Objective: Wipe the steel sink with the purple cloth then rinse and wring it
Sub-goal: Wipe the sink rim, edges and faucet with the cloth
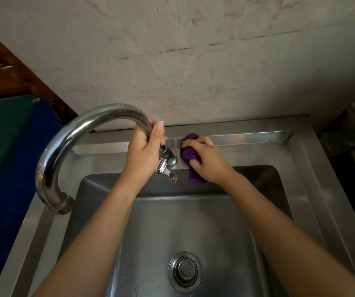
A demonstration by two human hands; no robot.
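The steel sink (307,168) fills the lower half of the view, its basin dark and its round drain strainer (185,272) near the bottom centre. A curved chrome faucet (69,142) arches from the back ledge over to the left rim. My left hand (143,155) grips the faucet's upright stem just above its lever. My right hand (206,160) holds the bunched purple cloth (188,154) and presses it onto the sink's back ledge, right of the faucet base. Part of the cloth hangs over the basin's back edge. No water runs from the spout.
A marbled wall (193,61) rises directly behind the sink. A blue and green surface (11,146) lies to the left of the sink, with brown woodwork (5,71) behind it. A dark gap (348,136) sits beyond the sink's right rim.
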